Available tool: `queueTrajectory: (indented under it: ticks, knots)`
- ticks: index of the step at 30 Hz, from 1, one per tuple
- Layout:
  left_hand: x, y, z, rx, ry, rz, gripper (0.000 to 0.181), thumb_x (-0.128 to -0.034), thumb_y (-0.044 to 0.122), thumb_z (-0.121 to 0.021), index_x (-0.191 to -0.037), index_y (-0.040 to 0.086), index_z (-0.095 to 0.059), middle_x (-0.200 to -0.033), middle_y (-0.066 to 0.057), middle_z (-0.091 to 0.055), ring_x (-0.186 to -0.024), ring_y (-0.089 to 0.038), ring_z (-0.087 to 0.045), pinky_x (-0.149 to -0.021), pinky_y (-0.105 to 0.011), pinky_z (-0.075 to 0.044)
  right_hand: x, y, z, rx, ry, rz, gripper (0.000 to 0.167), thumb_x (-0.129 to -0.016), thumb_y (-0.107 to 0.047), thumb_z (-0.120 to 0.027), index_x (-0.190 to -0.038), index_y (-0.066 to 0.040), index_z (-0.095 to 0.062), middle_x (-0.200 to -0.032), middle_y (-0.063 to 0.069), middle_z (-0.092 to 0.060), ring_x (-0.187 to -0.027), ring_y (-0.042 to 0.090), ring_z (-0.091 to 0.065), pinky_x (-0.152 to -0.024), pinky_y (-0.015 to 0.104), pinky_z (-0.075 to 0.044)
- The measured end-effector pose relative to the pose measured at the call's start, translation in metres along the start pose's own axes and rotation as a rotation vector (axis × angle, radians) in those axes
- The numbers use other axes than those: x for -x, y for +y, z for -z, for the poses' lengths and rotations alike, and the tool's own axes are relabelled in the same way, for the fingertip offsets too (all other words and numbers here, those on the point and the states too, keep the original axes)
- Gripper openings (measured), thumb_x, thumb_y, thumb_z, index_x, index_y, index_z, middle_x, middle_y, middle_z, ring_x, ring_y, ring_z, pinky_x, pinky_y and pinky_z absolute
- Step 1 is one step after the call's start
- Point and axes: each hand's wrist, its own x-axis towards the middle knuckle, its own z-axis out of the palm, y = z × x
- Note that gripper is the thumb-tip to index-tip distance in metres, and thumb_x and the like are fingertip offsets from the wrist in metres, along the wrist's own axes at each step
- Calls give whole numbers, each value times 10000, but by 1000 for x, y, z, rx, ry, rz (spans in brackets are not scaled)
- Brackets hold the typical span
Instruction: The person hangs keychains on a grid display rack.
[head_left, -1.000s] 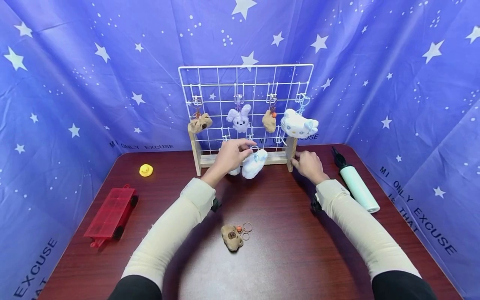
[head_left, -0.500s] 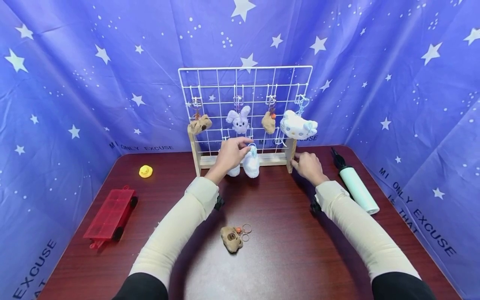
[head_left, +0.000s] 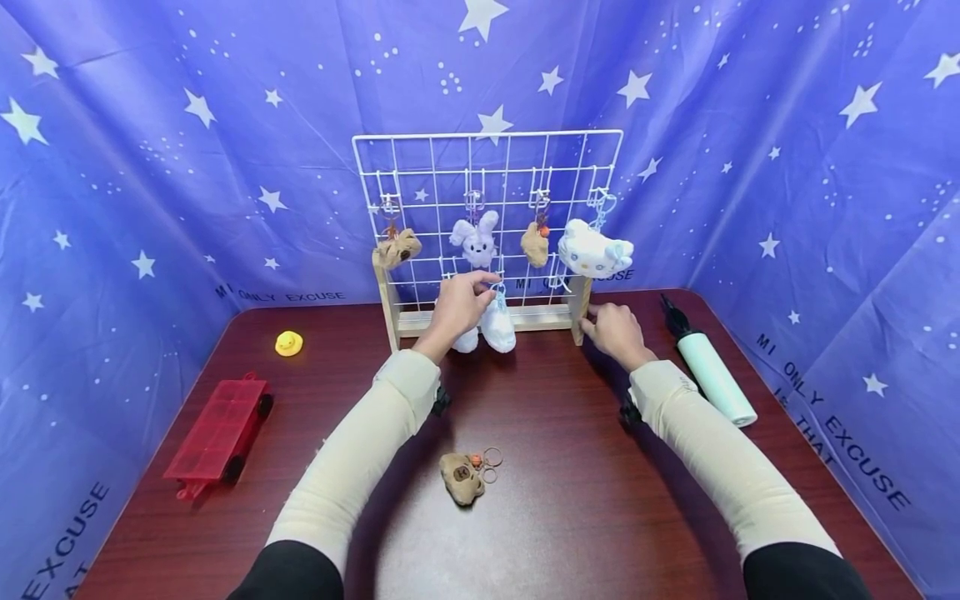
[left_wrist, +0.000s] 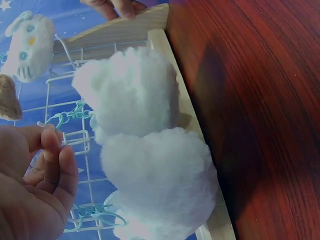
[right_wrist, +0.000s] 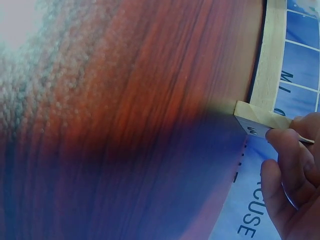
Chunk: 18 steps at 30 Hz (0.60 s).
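My left hand [head_left: 459, 306] pinches the ring of a white plush keychain [head_left: 498, 325] at the lower part of a white wire grid rack [head_left: 491, 133]. In the left wrist view, a light-blue chain [left_wrist: 70, 114] runs from the fingertips to this plush. A second white plush [left_wrist: 160, 175] hangs beside it, partly hidden by my hand in the head view. At the rack's right end, my right hand [head_left: 617, 332] grips the wooden leg [right_wrist: 260, 120] between thumb and fingers. Whether the pinched ring sits on a hook cannot be told.
Along the upper row hang two brown plush keychains, a lilac bunny [head_left: 477, 243] and a white cat plush [head_left: 595, 250]. A brown bear keychain [head_left: 461, 479] lies on the table in front. Around stand a yellow duck [head_left: 288, 343], a red cart [head_left: 220, 429] and a pale-green pump [head_left: 716, 379].
The pinched white plush has moved slightly left and now hangs straighter below my left hand, which has shifted slightly. My right hand stays on the wooden leg.
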Motion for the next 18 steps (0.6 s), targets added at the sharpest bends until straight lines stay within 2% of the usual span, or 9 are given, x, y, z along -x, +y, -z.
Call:
queueTrajectory:
  ticks: [5,11,18]
  knots:
    - [-3,-3,-1,1,0,-3,259,-966,161,-707,-1218,203,-752,-1016,-52,-798,-883,-183,-744,-722,-311,-608,0,0,1,-5,10,8,384,-993,-315,-622,-1289,-86,-704,-1164,279,-705,-996,538,-656,-830,648,-554]
    - [-3,-2,-1,1,-7,-22,268,-963,155,-708,-1226,188,-747,-1043,-63,-797,-949,-198,-754,-811,-339,-624,-1,0,1,-9,17,14,363,-990,-316,-621,-1269,-104,-716,-1142,283,-708,-982,547,-654,-812,657,-551]
    - [4,-1,1,16,-8,-17,304,-965,123,-691,-1262,173,-730,-1067,-77,-794,-999,-213,-755,-863,-359,-624,0,0,0,-4,13,12,369,-993,-318,-622,-1268,-91,-713,-1153,281,-707,-988,543,-655,-821,654,-552]
